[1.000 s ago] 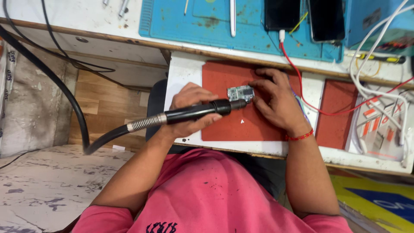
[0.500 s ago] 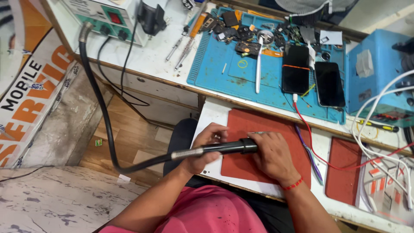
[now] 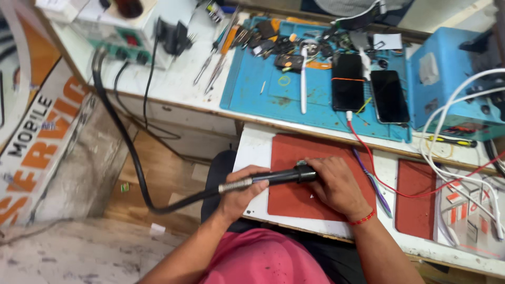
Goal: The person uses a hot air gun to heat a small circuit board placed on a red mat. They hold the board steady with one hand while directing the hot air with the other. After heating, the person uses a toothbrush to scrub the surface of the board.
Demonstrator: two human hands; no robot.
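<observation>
Near the middle of the frame, seen from the head camera, the left hand (image 3: 243,190) is wrapped tight around a black hot-air tool (image 3: 281,176). The tool lies almost flat, with its tip pointing to the right. A thick black hose (image 3: 123,137) runs from its back end up to a box with knobs (image 3: 118,39) in the upper left of the frame.

The right hand (image 3: 336,188) rests on a red mat (image 3: 294,152) just right of the tool's tip. Its fingers are curled down over something small, but the hand hides it, so I cannot tell what it holds.

Above the mat, a blue mat (image 3: 247,89) carries tweezers (image 3: 208,66), small parts and two dark phones (image 3: 365,87). A red wire (image 3: 379,163) and white cables (image 3: 463,121) lie to the right on the white surface (image 3: 252,152).

The tip sits very close to the right hand's fingers. I think hot air could burn them if the tool slips. The hose hangs off the surface and could tug the tool sideways. The red wire is near too, and heat might melt it.
</observation>
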